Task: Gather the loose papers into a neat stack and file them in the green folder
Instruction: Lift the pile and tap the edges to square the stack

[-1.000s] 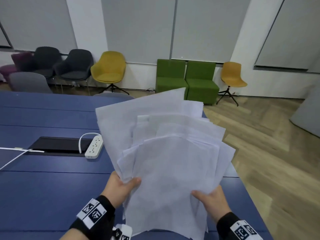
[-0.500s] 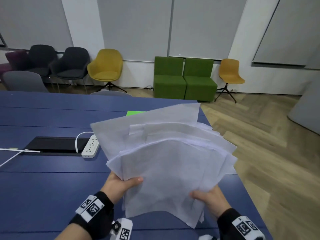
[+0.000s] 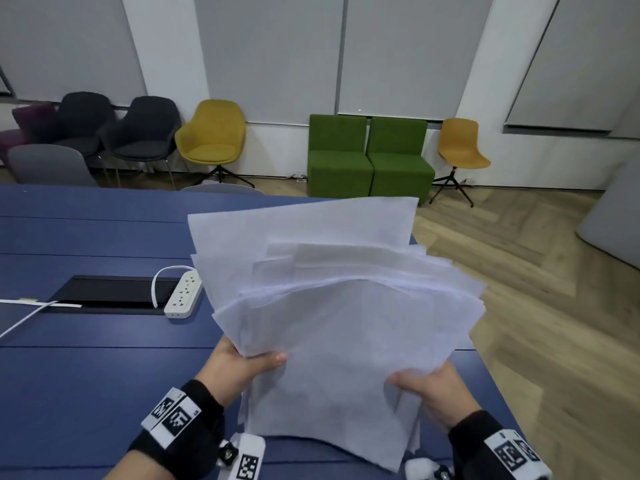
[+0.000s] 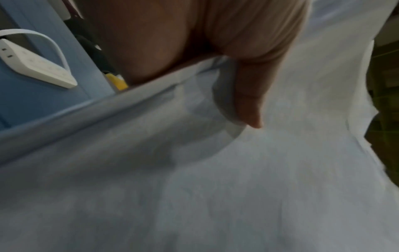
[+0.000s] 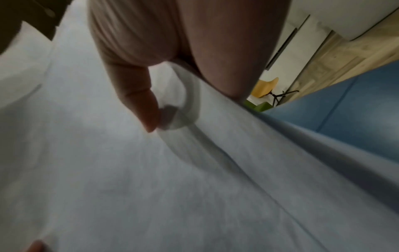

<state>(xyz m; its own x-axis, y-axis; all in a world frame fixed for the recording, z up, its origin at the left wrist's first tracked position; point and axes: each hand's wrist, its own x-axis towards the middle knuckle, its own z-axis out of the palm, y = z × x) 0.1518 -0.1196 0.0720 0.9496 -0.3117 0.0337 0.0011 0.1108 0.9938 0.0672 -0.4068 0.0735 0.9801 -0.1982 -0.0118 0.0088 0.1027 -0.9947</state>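
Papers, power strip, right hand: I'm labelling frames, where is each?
papers (image 3: 346, 327), head view, front sheet's middle.
power strip (image 3: 183, 295), head view, socket face.
right hand (image 3: 433, 393), head view, back of hand.

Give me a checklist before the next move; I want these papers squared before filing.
1. Left hand grips papers: ok.
2. Right hand grips papers: ok.
3. Paper edges aligned: not ok, the sheets are fanned out.
4. Papers held above the table: ok.
5. Green folder located: cannot tell, it is not in view.
6. Power strip apart from the papers: ok, it lies to their left.
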